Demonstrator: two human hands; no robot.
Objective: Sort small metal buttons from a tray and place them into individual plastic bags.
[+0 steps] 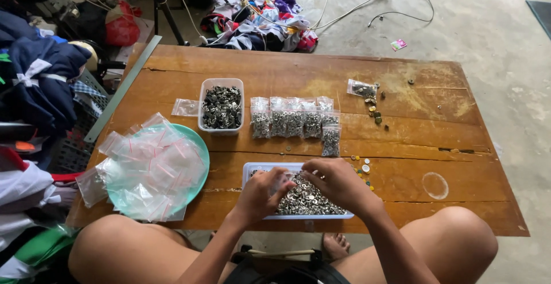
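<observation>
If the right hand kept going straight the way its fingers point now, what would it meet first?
The right hand points left and slightly down over the near tray of small metal rings. It would probably meet the left hand first, though their relative height is unclear.

The table (402, 140) was worn wood, its varnish scratched and rubbed pale in patches. The tray (250, 171) was translucent plastic, filled with shiny metal snaps (304, 199). The tub (221, 83) was the same plastic. The bags (152, 166) were clear glossy film on a matt green plastic plate (199, 140). The floor (493, 37) was rough concrete.
</observation>
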